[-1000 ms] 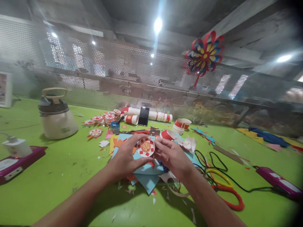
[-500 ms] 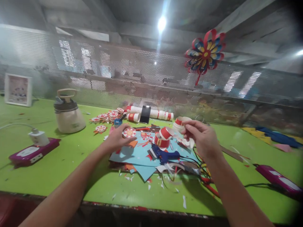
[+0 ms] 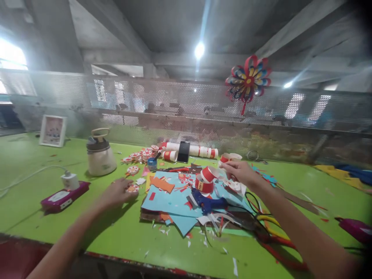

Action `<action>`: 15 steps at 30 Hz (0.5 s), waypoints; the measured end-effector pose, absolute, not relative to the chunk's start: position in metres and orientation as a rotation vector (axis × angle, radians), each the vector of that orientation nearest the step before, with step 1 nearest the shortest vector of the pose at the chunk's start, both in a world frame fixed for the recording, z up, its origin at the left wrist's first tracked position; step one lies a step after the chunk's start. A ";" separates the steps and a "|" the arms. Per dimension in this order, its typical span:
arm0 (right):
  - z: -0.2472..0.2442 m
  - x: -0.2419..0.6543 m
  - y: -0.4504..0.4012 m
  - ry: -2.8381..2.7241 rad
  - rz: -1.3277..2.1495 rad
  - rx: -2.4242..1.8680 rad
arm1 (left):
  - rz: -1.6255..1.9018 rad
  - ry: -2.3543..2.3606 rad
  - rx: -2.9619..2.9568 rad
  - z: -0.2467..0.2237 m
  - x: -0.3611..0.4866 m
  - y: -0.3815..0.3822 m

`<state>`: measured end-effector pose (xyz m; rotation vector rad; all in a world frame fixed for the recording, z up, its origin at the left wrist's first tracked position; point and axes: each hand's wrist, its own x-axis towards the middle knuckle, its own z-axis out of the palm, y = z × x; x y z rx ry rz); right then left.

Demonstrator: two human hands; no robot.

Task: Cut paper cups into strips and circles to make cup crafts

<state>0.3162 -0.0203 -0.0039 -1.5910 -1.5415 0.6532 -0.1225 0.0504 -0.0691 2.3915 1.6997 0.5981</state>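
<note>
My left hand [image 3: 120, 192] is at the left of the work pile, low over the green table, fingers round the edge of a red-and-white patterned paper disc [image 3: 133, 188]. A similar disc [image 3: 133, 170] lies just beyond it. My right hand [image 3: 240, 173] has its fingers pinched beside some red-and-white paper cup pieces [image 3: 226, 157]; what is between the fingertips, if anything, is hidden. Between the hands, a cut red-and-white paper cup [image 3: 204, 185] stands on light blue paper [image 3: 165, 203], with another cup piece tilted on top. A blue glue gun [image 3: 209, 203] lies in front of it.
Scissors [image 3: 276, 236] with red and yellow handles lie under my right forearm. A phone [image 3: 183, 151] leans on a row of cups [image 3: 200, 150]. More discs [image 3: 145, 155], a small blue jar [image 3: 152, 164], a bottle [image 3: 101, 158] and a purple power strip [image 3: 65, 199] stand left.
My left hand has carried the disc from above the blue paper leftward and down to the table. My right hand stays near the cup pieces, a little lower. The whole view has shifted.
</note>
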 end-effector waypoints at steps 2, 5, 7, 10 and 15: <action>0.003 0.308 -0.003 -1.593 0.664 -1.642 | 0.578 1.686 2.400 -0.078 -0.123 0.054; 0.011 0.288 0.032 -1.638 0.685 -1.710 | 0.546 1.644 2.408 -0.087 -0.124 0.056; 0.013 0.270 0.060 -1.646 0.705 -1.744 | 0.532 1.625 2.415 -0.089 -0.125 0.052; 0.010 0.239 0.107 -1.611 0.741 -1.785 | 0.502 1.611 2.436 -0.088 -0.127 0.046; -0.007 0.188 0.171 -1.462 0.800 -1.794 | 0.535 1.645 2.423 -0.089 -0.129 0.043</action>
